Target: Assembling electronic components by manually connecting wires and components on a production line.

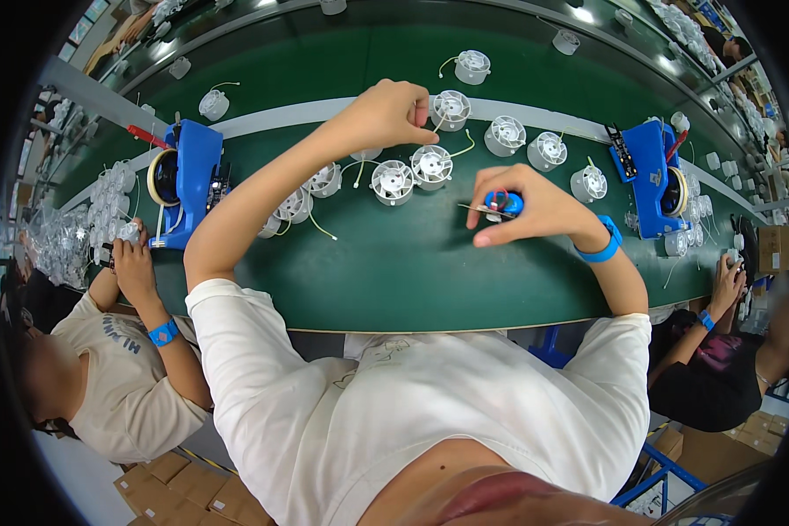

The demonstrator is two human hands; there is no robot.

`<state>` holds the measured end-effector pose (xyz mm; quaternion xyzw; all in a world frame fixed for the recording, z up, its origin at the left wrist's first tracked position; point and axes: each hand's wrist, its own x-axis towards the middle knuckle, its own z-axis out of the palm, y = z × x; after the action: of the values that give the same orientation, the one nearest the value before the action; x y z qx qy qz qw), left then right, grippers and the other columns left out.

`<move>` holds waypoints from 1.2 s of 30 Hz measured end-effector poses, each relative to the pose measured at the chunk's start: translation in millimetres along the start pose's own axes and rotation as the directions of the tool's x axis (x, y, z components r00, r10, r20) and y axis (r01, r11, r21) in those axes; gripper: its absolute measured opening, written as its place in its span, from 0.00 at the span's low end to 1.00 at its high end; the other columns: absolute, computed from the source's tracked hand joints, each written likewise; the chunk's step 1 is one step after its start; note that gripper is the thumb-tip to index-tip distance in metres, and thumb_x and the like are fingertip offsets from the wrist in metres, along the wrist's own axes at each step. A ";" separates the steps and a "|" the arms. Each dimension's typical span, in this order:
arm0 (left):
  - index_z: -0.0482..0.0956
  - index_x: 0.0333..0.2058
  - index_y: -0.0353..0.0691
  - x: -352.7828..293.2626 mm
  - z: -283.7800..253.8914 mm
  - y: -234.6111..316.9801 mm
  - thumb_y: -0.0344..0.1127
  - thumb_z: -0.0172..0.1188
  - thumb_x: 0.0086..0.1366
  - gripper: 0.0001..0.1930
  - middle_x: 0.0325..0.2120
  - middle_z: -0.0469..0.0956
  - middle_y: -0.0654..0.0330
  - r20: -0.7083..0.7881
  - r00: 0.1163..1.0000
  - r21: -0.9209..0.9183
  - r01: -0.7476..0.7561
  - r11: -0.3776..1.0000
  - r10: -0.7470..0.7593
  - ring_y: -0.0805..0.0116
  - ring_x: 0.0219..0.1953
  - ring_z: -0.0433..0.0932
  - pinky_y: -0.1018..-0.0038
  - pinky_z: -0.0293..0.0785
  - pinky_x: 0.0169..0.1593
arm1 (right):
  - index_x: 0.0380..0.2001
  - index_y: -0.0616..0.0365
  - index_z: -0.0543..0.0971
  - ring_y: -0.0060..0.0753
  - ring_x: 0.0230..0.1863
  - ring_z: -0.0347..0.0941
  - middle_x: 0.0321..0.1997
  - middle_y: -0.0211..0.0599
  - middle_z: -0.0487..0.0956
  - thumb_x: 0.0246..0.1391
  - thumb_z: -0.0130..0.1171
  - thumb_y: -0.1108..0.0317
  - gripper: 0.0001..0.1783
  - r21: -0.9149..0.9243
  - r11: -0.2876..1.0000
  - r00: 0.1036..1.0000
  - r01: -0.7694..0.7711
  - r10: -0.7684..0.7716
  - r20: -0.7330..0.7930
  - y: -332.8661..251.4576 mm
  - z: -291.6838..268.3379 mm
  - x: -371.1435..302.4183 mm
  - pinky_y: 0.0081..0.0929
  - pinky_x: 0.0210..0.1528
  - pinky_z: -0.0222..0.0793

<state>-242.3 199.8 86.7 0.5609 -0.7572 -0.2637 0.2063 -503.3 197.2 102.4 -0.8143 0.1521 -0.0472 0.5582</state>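
Note:
My left hand point(390, 116) reaches across the bench with curled fingers. Its fingertips are at the side of a round white plastic fan housing point(452, 110), where a pale cable shows; whether they grip the cable is hard to see. In my right hand point(535, 206) is a small circuit board with a blue cylinder point(505, 202) and red wires, pinched between thumb and fingers above the bench. Two more housings, one white housing point(432, 167) and its neighbour point(393, 182), sit side by side between my hands. A blue band point(601, 240) circles my right wrist.
Blue tape dispensers stand at left point(195, 180) and right point(653, 175). Several white housings are spread over the green bench point(386, 280), including one housing point(589, 183) near the right dispenser. A pale strip point(298, 115) crosses behind. Co-workers sit on both sides, their hands near the dispensers.

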 end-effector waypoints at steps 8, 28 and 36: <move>0.74 0.24 0.35 -8.4 0.7 8.8 0.39 0.71 0.46 0.16 0.17 0.78 0.58 0.020 0.996 -0.126 0.088 0.988 -0.086 0.68 0.22 0.78 0.75 0.72 0.28 | 0.28 0.65 0.81 0.35 0.32 0.72 0.29 0.38 0.73 0.38 0.75 0.54 0.24 -0.435 0.901 0.971 0.001 -0.104 -0.214 -5.8 10.7 31.6 0.28 0.34 0.67; 0.78 0.31 0.36 -8.6 4.9 2.2 0.38 0.71 0.53 0.13 0.24 0.83 0.61 0.159 0.978 -0.598 0.206 0.774 -0.137 0.80 0.27 0.78 0.83 0.61 0.25 | 0.32 0.68 0.77 0.43 0.34 0.73 0.34 0.42 0.71 0.39 0.74 0.49 0.31 -0.648 0.761 0.903 -0.023 -0.262 -0.340 4.9 18.7 38.9 0.34 0.37 0.71; 0.82 0.33 0.38 -9.9 19.5 3.7 0.38 0.70 0.54 0.12 0.26 0.83 0.62 0.150 0.985 -0.668 0.165 0.726 -0.085 0.81 0.28 0.78 0.83 0.63 0.26 | 0.34 0.68 0.79 0.42 0.33 0.73 0.34 0.42 0.71 0.39 0.74 0.48 0.31 -0.681 0.726 0.889 -0.095 -0.246 -0.387 0.5 18.0 36.8 0.33 0.36 0.71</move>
<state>-254.1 213.5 73.7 0.4818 -0.5796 -0.5647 0.3363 -464.1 202.1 91.8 -0.9332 0.2495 -0.1988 0.1651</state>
